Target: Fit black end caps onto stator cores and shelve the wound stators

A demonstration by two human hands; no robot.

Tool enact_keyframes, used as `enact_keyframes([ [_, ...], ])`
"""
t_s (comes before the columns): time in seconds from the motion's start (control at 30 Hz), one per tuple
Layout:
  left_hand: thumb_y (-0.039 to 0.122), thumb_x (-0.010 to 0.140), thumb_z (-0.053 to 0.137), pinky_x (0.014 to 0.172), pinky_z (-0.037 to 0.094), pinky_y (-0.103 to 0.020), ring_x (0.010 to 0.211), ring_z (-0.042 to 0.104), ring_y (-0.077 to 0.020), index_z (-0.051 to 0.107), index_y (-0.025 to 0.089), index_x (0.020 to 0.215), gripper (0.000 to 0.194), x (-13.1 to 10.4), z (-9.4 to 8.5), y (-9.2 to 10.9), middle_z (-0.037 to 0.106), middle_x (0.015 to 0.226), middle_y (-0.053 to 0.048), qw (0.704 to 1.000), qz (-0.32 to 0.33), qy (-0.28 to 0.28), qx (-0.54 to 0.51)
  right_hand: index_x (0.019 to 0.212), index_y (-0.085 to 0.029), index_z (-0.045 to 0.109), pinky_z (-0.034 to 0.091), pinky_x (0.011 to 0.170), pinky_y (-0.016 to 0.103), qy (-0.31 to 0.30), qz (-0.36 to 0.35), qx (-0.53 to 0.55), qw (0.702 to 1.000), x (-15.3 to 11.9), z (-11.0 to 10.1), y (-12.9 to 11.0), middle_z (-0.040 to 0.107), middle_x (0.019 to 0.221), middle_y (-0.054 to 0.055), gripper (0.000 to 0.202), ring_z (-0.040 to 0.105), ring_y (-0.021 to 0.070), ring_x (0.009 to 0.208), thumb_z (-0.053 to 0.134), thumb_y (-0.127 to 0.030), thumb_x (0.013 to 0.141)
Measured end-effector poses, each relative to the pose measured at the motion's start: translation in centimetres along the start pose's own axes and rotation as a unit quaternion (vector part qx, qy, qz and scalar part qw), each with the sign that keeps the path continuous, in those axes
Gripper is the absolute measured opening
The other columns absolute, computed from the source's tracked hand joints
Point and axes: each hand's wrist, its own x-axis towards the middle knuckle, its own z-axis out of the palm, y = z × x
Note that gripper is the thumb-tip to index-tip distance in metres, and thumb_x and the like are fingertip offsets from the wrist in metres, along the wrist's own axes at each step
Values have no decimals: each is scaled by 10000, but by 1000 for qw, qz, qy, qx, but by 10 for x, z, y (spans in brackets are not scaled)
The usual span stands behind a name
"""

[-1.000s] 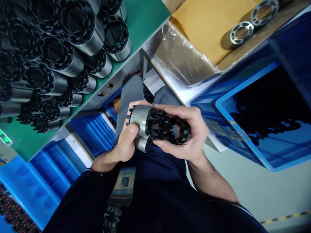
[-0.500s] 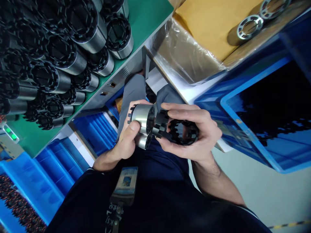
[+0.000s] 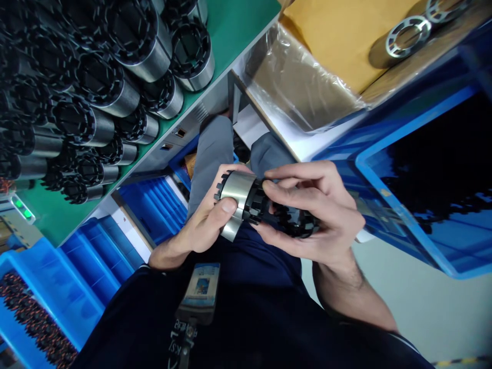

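Observation:
My left hand (image 3: 209, 218) grips a silver metal ring (image 3: 239, 190) with black teeth showing at its left end, my thumb across its side. A second silver piece (image 3: 231, 227) shows just below it, partly hidden by the thumb. My right hand (image 3: 319, 205) is closed round black toothed plastic parts. One black part (image 3: 255, 204) meets the right end of the silver ring; whether it sits inside cannot be made out. Another black ring (image 3: 294, 220) rests in the right palm, partly covered by the fingers.
Many silver rings with black inserts (image 3: 103, 84) stand on the green table (image 3: 234, 31) at upper left. Bare metal rings (image 3: 400, 43) lie on a yellow envelope (image 3: 342, 31). A blue crate (image 3: 407, 225) holds black parts at right; blue bins (image 3: 77, 282) are at lower left.
The black part in my right hand now meets the end of the silver ring, where a gap showed before. Both hands appear slightly further right, and the right fingers have shifted along the black parts.

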Motion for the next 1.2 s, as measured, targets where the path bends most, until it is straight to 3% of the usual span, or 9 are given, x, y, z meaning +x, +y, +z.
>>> enact_keyframes([
  [0.2, 775, 1063, 631, 1096, 691, -550, 1311, 777, -412, 781, 287, 1267, 550, 6, 7, -1, 837, 1256, -112, 999, 41, -17, -10, 1544, -383, 777, 769, 829, 504, -16, -21, -39, 999, 4, 1, 2, 845, 1280, 90, 777, 841, 335, 1046, 1081, -422, 831],
  [0.3, 811, 1097, 544, 986, 724, -537, 1205, 825, -394, 760, 269, 1337, 631, 8, 8, -12, 853, 1116, -121, 997, 28, -5, -70, 1264, -279, 805, 666, 678, 431, 17, -2, -8, 1000, 4, -1, 4, 811, 1034, 58, 564, 771, 253, 831, 1076, -499, 820],
  [0.4, 853, 1127, 397, 855, 736, -533, 1055, 862, -376, 749, 262, 1409, 744, 10, 11, -16, 833, 971, -109, 993, 27, 21, -115, 958, -272, 632, 485, 536, 382, 68, 68, 78, 992, -3, 0, 2, 655, 811, -5, 376, 595, 169, 606, 911, -524, 969],
  [0.53, 887, 1110, 314, 839, 734, -531, 1102, 859, -387, 755, 304, 1466, 813, 15, 22, -4, 844, 989, -108, 988, 37, 119, -92, 1111, -316, 626, 560, 600, 418, 31, 119, 110, 986, -10, 9, -6, 670, 891, 27, 291, 658, 237, 721, 719, -589, 1068],
  [0.73, 943, 1059, 344, 896, 738, -506, 1201, 837, -390, 820, 297, 1168, 810, 28, 38, 17, 870, 994, -105, 974, 18, 205, -98, 1196, -313, 697, 726, 874, 552, 123, 30, 71, 989, -14, 33, -13, 797, 1286, 117, 318, 796, 346, 1099, 848, -370, 921],
  [0.9, 993, 1017, 400, 874, 734, -491, 1222, 821, -390, 782, 276, 1100, 817, 32, 38, 25, 863, 1071, -110, 981, -1, 189, -51, 1058, -268, 769, 766, 972, 520, 122, 14, 68, 990, -22, 45, -8, 788, 1483, 98, 332, 845, 334, 1211, 974, -233, 798],
  [1.03, 946, 1069, 364, 928, 725, -470, 1283, 803, -369, 772, 239, 1155, 821, 35, 36, 26, 831, 1098, -112, 979, -6, 197, -54, 951, -265, 755, 742, 992, 551, 103, 21, 55, 993, -21, 43, -1, 847, 1404, 98, 338, 849, 347, 1183, 1043, -283, 776],
  [1.1, 943, 1074, 383, 948, 725, -478, 1279, 805, -369, 772, 219, 1210, 833, 37, 35, 24, 818, 1093, -109, 979, -8, 196, -55, 1064, -288, 784, 725, 1029, 618, 103, 31, 68, 992, -21, 42, 2, 865, 1356, 92, 417, 829, 371, 1193, 1068, -314, 761],
  [1.2, 934, 1061, 479, 947, 731, -494, 1253, 814, -380, 766, 210, 1262, 805, 40, 31, 18, 809, 1085, -103, 980, -10, 192, -54, 1383, -335, 781, 717, 1073, 670, 92, 73, 105, 987, -22, 40, 4, 857, 1352, 87, 712, 818, 392, 1203, 1085, -283, 741],
])
